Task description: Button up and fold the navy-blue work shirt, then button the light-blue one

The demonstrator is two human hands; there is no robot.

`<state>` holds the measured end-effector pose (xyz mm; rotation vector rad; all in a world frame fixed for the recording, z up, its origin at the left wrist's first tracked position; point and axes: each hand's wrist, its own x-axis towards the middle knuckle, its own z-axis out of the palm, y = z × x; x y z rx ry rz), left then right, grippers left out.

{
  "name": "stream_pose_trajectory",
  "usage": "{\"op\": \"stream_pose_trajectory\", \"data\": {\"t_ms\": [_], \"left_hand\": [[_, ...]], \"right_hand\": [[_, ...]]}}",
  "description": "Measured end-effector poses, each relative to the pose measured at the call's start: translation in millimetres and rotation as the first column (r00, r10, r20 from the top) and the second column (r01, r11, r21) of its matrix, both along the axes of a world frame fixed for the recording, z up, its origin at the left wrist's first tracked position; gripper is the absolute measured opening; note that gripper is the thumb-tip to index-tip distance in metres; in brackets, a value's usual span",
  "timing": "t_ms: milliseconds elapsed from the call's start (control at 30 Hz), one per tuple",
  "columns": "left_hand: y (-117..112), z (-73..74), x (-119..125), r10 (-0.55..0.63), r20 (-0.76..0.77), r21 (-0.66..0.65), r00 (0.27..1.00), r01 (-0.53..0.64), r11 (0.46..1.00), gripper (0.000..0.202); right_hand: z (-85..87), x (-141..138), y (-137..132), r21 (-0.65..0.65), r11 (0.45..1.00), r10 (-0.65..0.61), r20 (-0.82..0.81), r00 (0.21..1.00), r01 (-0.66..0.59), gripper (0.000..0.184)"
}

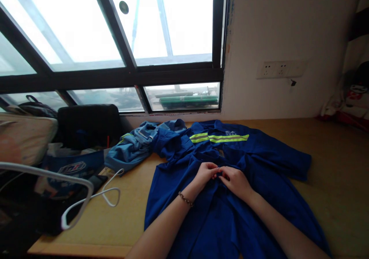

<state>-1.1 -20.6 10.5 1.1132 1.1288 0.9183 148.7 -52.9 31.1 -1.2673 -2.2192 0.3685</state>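
Note:
A dark blue work jacket [170,186] lies spread over the wooden table, its collar end toward the wall. Across its chest runs a yellow-green and grey reflective strip [227,138], with small pale lettering above. My left hand [206,173] wears a beaded bracelet at the wrist and pinches the cloth at the middle of the front opening. Right beside it, my right hand [235,180] is closed on the same edge, fingertips nearly touching those of the left. Whatever small part lies between the fingertips is hidden. A light blue garment [129,151] lies crumpled to the jacket's left.
The wooden table [127,205] ends in a front edge at lower left. A white cable or bent tube [89,190] loops over that side. Bags and a black case [89,126] crowd the left. Behind are a window and a wall socket [279,69].

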Motion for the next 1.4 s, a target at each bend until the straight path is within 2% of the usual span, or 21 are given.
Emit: {"op": "stream_pose_trajectory", "data": {"t_ms": [300,500,733,967,1033,1133,1233,1400], "left_hand": [[2,0.6,-6,-0.024,0.122,-0.085,0.992,0.035,0.996,0.029],[4,-0.5,-11,-0.029,0.212,-0.140,0.977,0.059,0.988,0.026],[3,0.1,-12,-0.044,0.237,-0.105,0.971,0.071,0.992,0.024],[-1,4.0,-8,-0.070,0.101,-0.022,0.992,0.073,0.997,0.026],[-3,7.4,-6,-0.074,0.054,0.026,0.996,0.073,0.997,0.026],[-7,11.6,-4,-0.096,-0.013,0.108,0.995,0.097,0.989,0.026],[-9,12.6,-1,-0.126,-0.083,0.164,0.989,0.138,0.977,0.027],[-10,13.1,1,-0.139,-0.165,0.240,0.976,0.176,0.955,0.030]], "right_hand": [[-5.2,-3,-2,0.116,0.992,-0.038,-0.108,0.993,0.050,0.019],[-3.9,-6,-2,0.093,0.994,-0.049,-0.175,0.983,0.066,0.018],[-8.1,-7,1,0.016,0.998,-0.063,-0.208,0.976,0.068,0.017],[-10.2,-6,2,0.029,0.984,-0.168,-0.220,0.961,0.178,0.006],[-9.2,-5,3,0.030,0.981,-0.179,-0.243,0.953,0.192,0.013],[-10.1,-4,4,0.040,0.992,-0.104,-0.229,0.968,0.116,0.029],[-15.7,-2,6,0.032,0.999,-0.033,-0.160,0.986,0.039,0.023],[-20.7,-2,6,0.042,0.998,-0.045,-0.142,0.989,0.052,0.021]]}}
